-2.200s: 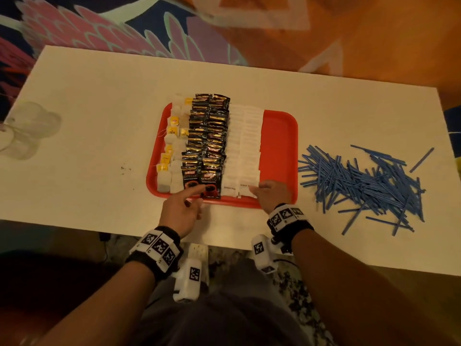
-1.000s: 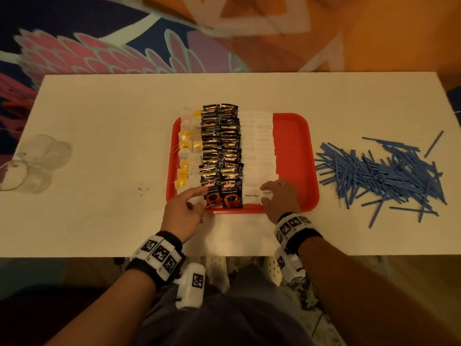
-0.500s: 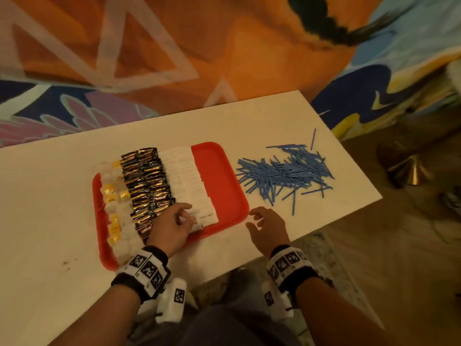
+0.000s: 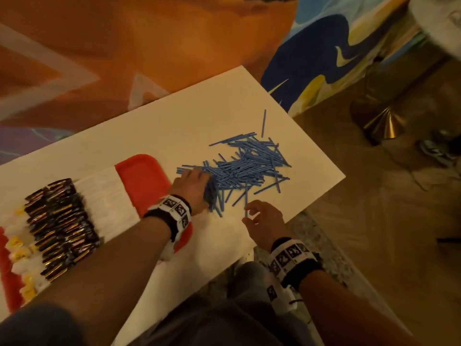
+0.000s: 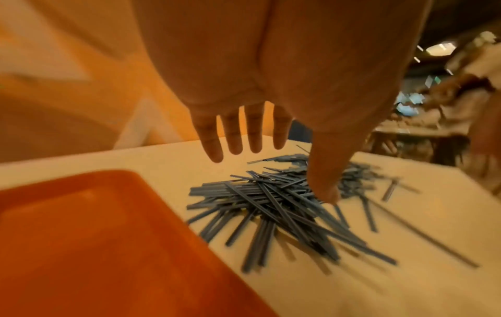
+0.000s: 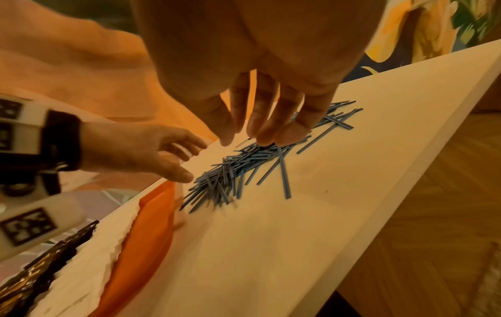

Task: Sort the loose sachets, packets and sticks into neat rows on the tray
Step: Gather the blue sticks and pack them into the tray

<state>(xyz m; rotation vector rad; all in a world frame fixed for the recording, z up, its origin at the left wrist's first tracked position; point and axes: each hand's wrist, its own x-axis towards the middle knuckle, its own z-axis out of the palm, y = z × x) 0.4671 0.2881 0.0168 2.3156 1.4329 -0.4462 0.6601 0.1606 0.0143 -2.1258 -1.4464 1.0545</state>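
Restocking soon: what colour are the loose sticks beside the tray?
Blue. The sticks show it best in the head view; the wrist views render them greyer.

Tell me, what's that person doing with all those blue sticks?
A person is sorting drink supplies onto a red tray. Dark packets and white sachets already sit in rows. Both hands reach for the blue sticks piled on the table: left hand open at the pile's edge, right hand holding nothing.
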